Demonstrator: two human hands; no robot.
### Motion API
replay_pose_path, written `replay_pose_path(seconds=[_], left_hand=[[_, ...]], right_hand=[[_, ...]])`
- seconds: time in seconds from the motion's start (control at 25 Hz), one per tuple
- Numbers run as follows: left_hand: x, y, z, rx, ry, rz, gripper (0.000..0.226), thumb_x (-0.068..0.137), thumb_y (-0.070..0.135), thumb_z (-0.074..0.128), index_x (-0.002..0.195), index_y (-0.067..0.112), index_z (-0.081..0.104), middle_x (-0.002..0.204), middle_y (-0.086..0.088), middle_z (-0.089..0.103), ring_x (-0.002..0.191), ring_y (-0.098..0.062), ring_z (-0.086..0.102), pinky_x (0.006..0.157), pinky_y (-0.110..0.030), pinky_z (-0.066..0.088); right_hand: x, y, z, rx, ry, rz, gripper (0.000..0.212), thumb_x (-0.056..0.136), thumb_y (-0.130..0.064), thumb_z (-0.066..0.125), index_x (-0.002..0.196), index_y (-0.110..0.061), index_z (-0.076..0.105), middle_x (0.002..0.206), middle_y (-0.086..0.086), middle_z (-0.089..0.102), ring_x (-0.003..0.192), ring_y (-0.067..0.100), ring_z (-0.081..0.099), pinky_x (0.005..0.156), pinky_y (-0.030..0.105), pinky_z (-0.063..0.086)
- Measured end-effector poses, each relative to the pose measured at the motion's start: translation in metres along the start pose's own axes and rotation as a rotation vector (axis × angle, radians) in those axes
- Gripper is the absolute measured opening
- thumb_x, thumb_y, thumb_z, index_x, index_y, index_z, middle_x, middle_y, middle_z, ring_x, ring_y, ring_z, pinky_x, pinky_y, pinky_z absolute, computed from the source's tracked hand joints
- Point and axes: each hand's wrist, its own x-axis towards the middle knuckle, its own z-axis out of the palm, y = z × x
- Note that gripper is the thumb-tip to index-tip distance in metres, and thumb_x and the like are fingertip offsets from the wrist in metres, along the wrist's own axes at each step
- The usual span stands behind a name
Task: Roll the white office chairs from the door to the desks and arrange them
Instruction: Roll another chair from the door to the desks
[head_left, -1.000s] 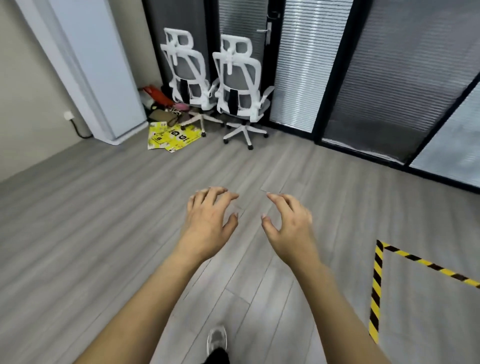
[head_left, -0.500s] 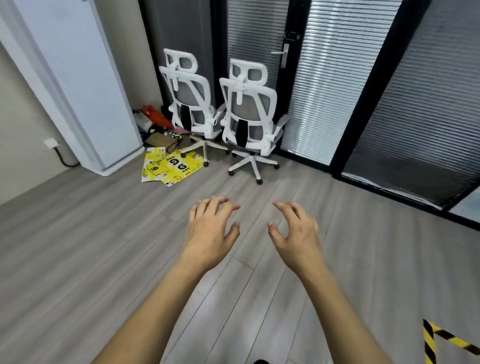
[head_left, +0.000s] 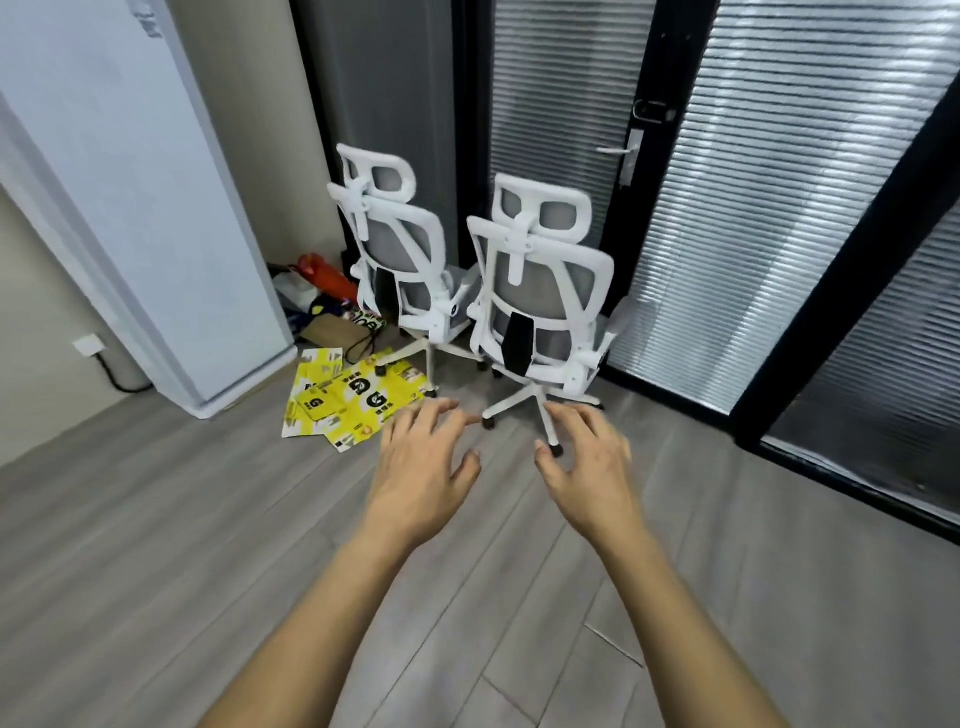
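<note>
Two white office chairs with grey mesh backs stand side by side before the glass door, backs toward me. The nearer chair (head_left: 540, 291) is on the right, the other chair (head_left: 400, 260) to its left and a little farther off. My left hand (head_left: 421, 467) and my right hand (head_left: 587, 467) are stretched out in front of me, palms down, fingers loosely spread, holding nothing. Both hands hover short of the nearer chair's wheeled base and touch neither chair.
Yellow printed sheets (head_left: 343, 400) lie on the grey wood floor left of the chairs, with bags and a red item (head_left: 327, 275) heaped behind them. A tall white cabinet (head_left: 119, 197) stands at the left. The black-framed door (head_left: 634, 156) with blinds is behind the chairs.
I have come closer to the chairs; they look larger and nearer. My hands stay stretched forward and empty, and the striped floor tape has left the view.
</note>
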Motion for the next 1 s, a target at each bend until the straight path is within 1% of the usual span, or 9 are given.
replay_pose_path(seconds=[0.08, 0.16, 0.36, 0.44, 0.52, 0.64, 0.8, 0.92, 1.0], left_hand=[[0.057, -0.032, 0.017, 0.005, 0.010, -0.037, 0.042, 0.086, 0.047, 0.041, 0.120, 0.032, 0.060, 0.131, 0.003, 0.054, 0.120, -0.026, 0.046, 0.101, -0.040, 0.030], [0.121, -0.065, 0.041, 0.001, -0.002, -0.036, 0.041, 0.086, 0.048, 0.040, 0.120, 0.034, 0.059, 0.131, 0.005, 0.054, 0.121, -0.025, 0.046, 0.100, -0.041, 0.032], [0.279, -0.156, 0.101, -0.003, -0.060, 0.047, 0.040, 0.086, 0.047, 0.041, 0.120, 0.033, 0.059, 0.129, 0.007, 0.054, 0.122, -0.025, 0.047, 0.101, -0.043, 0.036], [0.340, -0.185, 0.121, 0.002, -0.087, 0.093, 0.040, 0.086, 0.046, 0.041, 0.120, 0.033, 0.058, 0.127, 0.006, 0.055, 0.118, -0.026, 0.048, 0.099, -0.043, 0.036], [0.403, -0.207, 0.143, -0.010, -0.122, 0.136, 0.042, 0.086, 0.046, 0.040, 0.121, 0.032, 0.058, 0.126, 0.005, 0.055, 0.117, -0.026, 0.049, 0.098, -0.043, 0.036], [0.479, -0.225, 0.175, -0.062, -0.158, 0.184, 0.041, 0.087, 0.046, 0.042, 0.121, 0.032, 0.059, 0.129, 0.005, 0.056, 0.120, -0.025, 0.048, 0.100, -0.043, 0.038], [0.574, -0.245, 0.228, -0.077, -0.242, 0.261, 0.040, 0.090, 0.044, 0.045, 0.127, 0.033, 0.056, 0.133, 0.008, 0.053, 0.125, -0.022, 0.044, 0.104, -0.039, 0.033], [0.644, -0.260, 0.274, -0.076, -0.288, 0.261, 0.043, 0.092, 0.047, 0.039, 0.131, 0.034, 0.052, 0.134, 0.008, 0.052, 0.124, -0.023, 0.045, 0.105, -0.040, 0.033], [0.679, -0.267, 0.298, -0.086, -0.316, 0.273, 0.046, 0.093, 0.050, 0.033, 0.134, 0.035, 0.049, 0.135, 0.009, 0.051, 0.124, -0.022, 0.045, 0.105, -0.040, 0.034]], right_hand=[[0.063, 0.008, 0.026, -0.013, -0.013, -0.016, 0.047, 0.091, -0.039, 0.060, 0.137, -0.034, 0.052, 0.130, -0.012, 0.051, 0.121, 0.013, 0.051, 0.109, 0.039, 0.036], [0.131, 0.023, 0.056, -0.020, -0.022, -0.001, 0.047, 0.091, -0.040, 0.059, 0.137, -0.035, 0.051, 0.131, -0.013, 0.052, 0.122, 0.011, 0.050, 0.108, 0.039, 0.037], [0.278, 0.050, 0.133, -0.049, -0.006, 0.096, 0.046, 0.092, -0.040, 0.060, 0.137, -0.037, 0.052, 0.129, -0.014, 0.052, 0.122, 0.013, 0.051, 0.108, 0.037, 0.036], [0.329, 0.054, 0.157, -0.060, 0.023, 0.125, 0.044, 0.092, -0.039, 0.059, 0.136, -0.035, 0.054, 0.128, -0.012, 0.053, 0.122, 0.013, 0.051, 0.107, 0.035, 0.034], [0.381, 0.063, 0.177, -0.066, 0.058, 0.163, 0.045, 0.091, -0.040, 0.055, 0.135, -0.032, 0.056, 0.127, -0.010, 0.055, 0.121, 0.014, 0.051, 0.105, 0.035, 0.033], [0.440, 0.085, 0.196, -0.080, 0.086, 0.237, 0.045, 0.091, -0.040, 0.054, 0.135, -0.032, 0.056, 0.128, -0.010, 0.055, 0.120, 0.014, 0.053, 0.107, 0.038, 0.034], [0.522, 0.137, 0.219, -0.084, 0.138, 0.320, 0.043, 0.093, -0.035, 0.060, 0.135, -0.030, 0.056, 0.131, -0.007, 0.056, 0.124, 0.019, 0.052, 0.110, 0.044, 0.037], [0.584, 0.181, 0.243, -0.103, 0.140, 0.380, 0.044, 0.093, -0.038, 0.059, 0.136, -0.030, 0.055, 0.132, -0.003, 0.057, 0.124, 0.021, 0.052, 0.108, 0.045, 0.038], [0.619, 0.206, 0.259, -0.134, 0.118, 0.410, 0.044, 0.092, -0.043, 0.054, 0.135, -0.031, 0.056, 0.131, -0.002, 0.058, 0.122, 0.023, 0.053, 0.106, 0.046, 0.039]])
